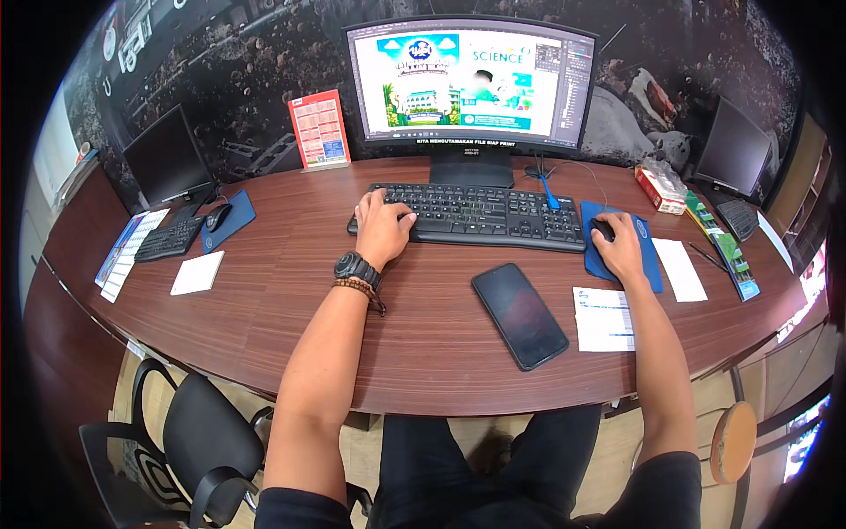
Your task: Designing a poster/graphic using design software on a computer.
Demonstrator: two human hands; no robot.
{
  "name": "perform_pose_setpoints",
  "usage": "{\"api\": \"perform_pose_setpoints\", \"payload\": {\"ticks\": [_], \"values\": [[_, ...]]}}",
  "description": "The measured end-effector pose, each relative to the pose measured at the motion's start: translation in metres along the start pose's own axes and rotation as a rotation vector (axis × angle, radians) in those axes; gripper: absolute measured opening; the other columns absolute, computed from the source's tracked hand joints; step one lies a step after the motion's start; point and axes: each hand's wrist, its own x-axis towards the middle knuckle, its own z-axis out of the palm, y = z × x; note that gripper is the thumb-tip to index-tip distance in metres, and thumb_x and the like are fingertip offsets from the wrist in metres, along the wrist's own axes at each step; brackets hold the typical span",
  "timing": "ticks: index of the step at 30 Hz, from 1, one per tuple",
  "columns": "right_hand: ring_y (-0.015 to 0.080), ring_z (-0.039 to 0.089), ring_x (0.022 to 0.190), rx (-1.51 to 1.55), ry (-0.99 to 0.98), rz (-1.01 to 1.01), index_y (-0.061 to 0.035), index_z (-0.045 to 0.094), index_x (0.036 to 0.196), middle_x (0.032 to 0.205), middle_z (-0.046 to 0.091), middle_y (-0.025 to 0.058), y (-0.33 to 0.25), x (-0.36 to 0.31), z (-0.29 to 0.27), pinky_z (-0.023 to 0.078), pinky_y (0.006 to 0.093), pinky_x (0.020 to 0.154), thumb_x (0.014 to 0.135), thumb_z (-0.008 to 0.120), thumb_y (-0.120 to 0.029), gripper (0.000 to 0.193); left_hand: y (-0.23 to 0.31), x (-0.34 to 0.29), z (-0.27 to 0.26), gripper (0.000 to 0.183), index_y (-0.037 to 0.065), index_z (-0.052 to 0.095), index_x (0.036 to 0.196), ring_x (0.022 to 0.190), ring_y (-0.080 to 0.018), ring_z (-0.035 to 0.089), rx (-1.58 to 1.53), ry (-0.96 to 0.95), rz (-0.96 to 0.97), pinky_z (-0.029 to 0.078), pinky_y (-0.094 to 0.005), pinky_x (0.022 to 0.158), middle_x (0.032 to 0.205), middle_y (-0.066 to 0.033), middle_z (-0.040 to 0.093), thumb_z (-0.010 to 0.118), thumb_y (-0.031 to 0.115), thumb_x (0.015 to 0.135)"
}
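My left hand (382,229) lies over the left end of a black keyboard (480,216), fingers stretched out on the keys and thumb apart. A dark watch (354,269) and a beaded bracelet circle that wrist. To the right, my right hand (622,250) is wrapped over a black computer mouse (603,230), most of which it hides. The mouse sits on a blue mouse pad (650,266). Behind the keyboard stands a curved monitor (469,78), lit with two colourful designs side by side in an editing window.
A dark-screened phone (520,316) lies on the brown desk (423,353), beside a printed paper (603,319) partly under my right forearm. A red calendar (318,130) stands left of the monitor. Other monitors flank both sides. A black office chair (211,423) stands at lower left.
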Motion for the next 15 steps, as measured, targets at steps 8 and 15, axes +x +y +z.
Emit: {"api": "perform_pose_setpoints", "payload": {"ticks": [8,15], "values": [[0.0352,0.061,0.112,-0.019,0.005,0.024,-0.0066,0.069,0.113,0.120,0.060,0.0149,0.0009,-0.0006,0.0003,0.049,0.0421,0.096,0.083,0.068,-0.020,0.032,0.0037,-0.0040,-0.0039,0.034,0.011,0.073,0.114,0.134,-0.0434,0.040,0.053,-0.049,-0.084,0.031,-0.0512,0.112,0.140,-0.0290,0.048,0.071,0.033,0.089],[0.0352,0.061,0.112,-0.017,0.005,0.006,-0.0063,0.069,0.113,0.119,0.061,0.0151,0.0039,0.0002,0.0011,0.049,0.0415,0.097,0.083,0.067,-0.020,0.033,-0.0044,-0.0058,0.0021,0.052,0.008,0.067,0.125,0.134,-0.0462,0.038,0.069,-0.096,-0.133,0.029,-0.0524,0.112,0.142,-0.0305,0.044,0.067,0.047,0.090]]}}
